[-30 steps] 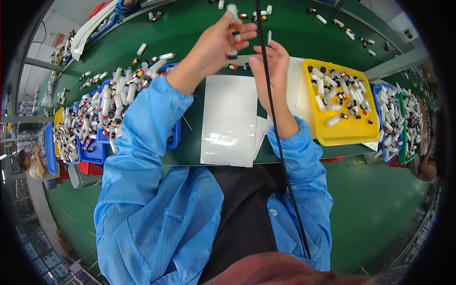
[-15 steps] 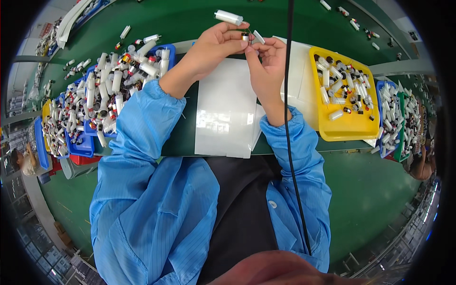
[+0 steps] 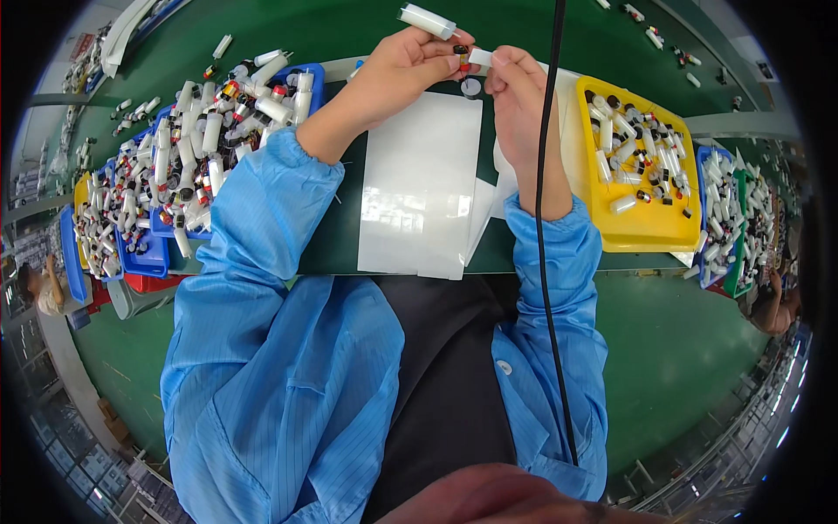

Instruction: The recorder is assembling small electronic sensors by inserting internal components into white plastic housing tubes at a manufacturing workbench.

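Observation:
My left hand (image 3: 406, 70) is closed at the top middle. A white translucent tube (image 3: 428, 21) with a clear end is caught between its fingers, and its thumb and fingertip pinch a small black-and-red cylinder (image 3: 462, 58). Facing it, my right hand (image 3: 522, 96) has thumb and finger pressed on a short white piece (image 3: 480, 57), which points at the cylinder and lies close to it. Whether the two touch I cannot tell. Just below the fingers shows a small round greyish disc (image 3: 470, 86); what supports it is unclear.
White glossy sheets (image 3: 419, 188) lie on the green table before me. Blue trays (image 3: 316, 83) heaped with tubes and caps stand left; a yellow tray (image 3: 646, 236) with similar parts stands right. A black cable (image 3: 543, 218) hangs in front of my right arm. Loose parts lie farther back.
My right hand has moved right, away from the left, and now holds the short white piece level. The black-and-red cylinder shows in my left fingertips. The disc has come into sight below.

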`<state>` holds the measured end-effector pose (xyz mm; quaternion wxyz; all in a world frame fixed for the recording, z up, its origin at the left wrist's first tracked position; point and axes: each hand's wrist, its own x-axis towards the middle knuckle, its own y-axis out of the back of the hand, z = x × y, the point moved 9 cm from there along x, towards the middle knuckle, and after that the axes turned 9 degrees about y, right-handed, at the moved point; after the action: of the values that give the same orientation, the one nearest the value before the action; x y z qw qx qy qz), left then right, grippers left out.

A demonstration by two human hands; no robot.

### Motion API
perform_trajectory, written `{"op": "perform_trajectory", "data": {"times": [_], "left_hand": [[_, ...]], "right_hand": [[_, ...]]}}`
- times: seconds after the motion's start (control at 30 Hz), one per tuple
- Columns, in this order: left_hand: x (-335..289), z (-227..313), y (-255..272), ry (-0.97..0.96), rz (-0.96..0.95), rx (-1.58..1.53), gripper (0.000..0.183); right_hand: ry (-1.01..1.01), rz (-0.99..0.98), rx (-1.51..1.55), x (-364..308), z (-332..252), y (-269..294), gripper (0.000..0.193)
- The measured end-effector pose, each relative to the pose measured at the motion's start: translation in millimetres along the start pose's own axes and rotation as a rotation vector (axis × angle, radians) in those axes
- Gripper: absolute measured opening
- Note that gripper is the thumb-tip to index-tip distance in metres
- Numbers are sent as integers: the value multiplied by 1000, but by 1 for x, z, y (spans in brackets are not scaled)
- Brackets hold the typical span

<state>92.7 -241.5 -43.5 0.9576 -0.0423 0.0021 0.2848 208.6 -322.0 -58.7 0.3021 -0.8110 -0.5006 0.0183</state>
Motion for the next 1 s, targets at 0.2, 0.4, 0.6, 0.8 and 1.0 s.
{"op": "perform_trajectory", "data": {"times": [0.2,0.4,0.6,0.8,1.0], "left_hand": [[-1,1,-2,-34,-6,44,34],[-2,-2,-1,-2,32,132,33],[-1,-1,1,15,11,159,32],[-2,-2,1,16,-20,153,34],[-7,8,0,3,38,167,32]], "right_hand": [[-77,-40,-71,-2,7,-6,18],[-2,19,-318,-6,6,-2,17],[47,-35,-359,-3,9,1,16],[28,-44,-362,-4,7,1,15],[108,-7,-412,-5,4,0,15]]}}
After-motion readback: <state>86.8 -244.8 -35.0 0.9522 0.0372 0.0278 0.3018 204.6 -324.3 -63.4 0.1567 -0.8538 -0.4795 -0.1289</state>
